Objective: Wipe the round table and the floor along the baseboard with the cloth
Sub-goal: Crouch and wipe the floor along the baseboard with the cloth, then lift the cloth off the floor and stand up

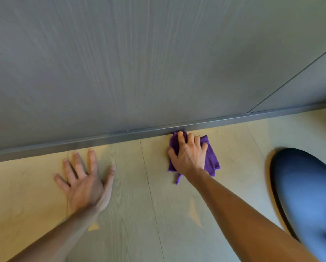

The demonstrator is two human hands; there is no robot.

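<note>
A purple cloth [211, 159] lies flat on the light wood floor [143, 205], its far edge touching the grey baseboard [101, 139]. My right hand [189, 156] presses down on the cloth with fingers curled over it, fingertips at the baseboard. My left hand [84, 178] rests flat on the bare floor to the left, fingers spread, holding nothing, its fingertips a little short of the baseboard. The round table is not in view.
A grey wood-grain wall panel [139, 63] rises above the baseboard, with a seam at the right [290, 78]. A dark blue rounded object [309, 195], blurred, stands on the floor at the right, close to my right forearm.
</note>
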